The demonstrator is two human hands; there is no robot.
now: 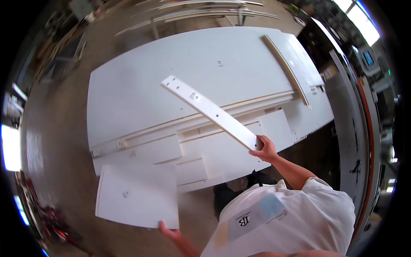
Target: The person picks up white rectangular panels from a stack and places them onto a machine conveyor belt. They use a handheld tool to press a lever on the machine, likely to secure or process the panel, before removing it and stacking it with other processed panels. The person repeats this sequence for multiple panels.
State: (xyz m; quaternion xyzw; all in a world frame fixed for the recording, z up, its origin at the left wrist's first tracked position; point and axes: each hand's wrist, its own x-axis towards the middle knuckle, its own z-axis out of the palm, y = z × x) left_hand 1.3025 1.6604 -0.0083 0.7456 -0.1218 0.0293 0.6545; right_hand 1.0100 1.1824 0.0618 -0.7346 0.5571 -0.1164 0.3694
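My right hand [266,148] grips the near end of a long narrow white board [209,110]. The board slants up and left above the stacked panels, with several dark holes and a small label on its face. At the lower left, my left hand [169,231] is closed on the near edge of a wide white panel [137,197], thumb on top and the other fingers hidden beneath. That panel's far edge overlaps the near left part of the stack, and its near part hangs over the floor.
Large white panels [141,77] lie stacked in front of me, with smaller white boards [191,170] on their near side. A brown-edged strip [286,68] lies at the right. Behind stands a rack of long strips [205,13]. A long machine [364,111] runs along the right.
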